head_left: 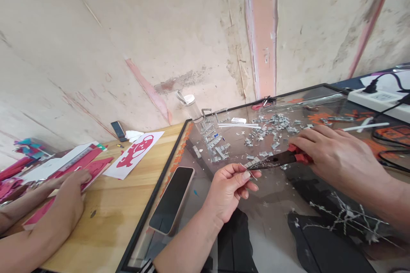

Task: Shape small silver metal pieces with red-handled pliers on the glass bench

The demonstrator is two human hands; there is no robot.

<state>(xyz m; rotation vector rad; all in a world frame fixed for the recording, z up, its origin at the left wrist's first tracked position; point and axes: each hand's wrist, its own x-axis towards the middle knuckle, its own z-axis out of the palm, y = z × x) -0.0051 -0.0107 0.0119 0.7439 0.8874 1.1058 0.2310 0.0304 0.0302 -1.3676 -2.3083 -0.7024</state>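
My right hand (336, 153) is closed round the red handles of a pair of pliers (278, 160). The dark jaws point left and meet a small grey segmented strip (252, 163). Pinched between thumb and fingers, that strip is in my left hand (232, 183). Whether the jaws bite on the strip or only touch it, I cannot tell. Beyond the pliers lies a heap of small grey pieces (280, 126) on the glass-topped table (269, 204). More grey strips (221, 151) lie to the left of the heap. Twisted wire with barb-like knots (346, 217) rests below my right forearm.
A phone (172, 199) lies left of my left hand. At the back stand a clear bottle (193, 108) and a white power strip (381, 101) with black cables. On the wooden table (105, 204), another person's hands work on red paper (96, 168) beside a red cut-out picture (136, 153).
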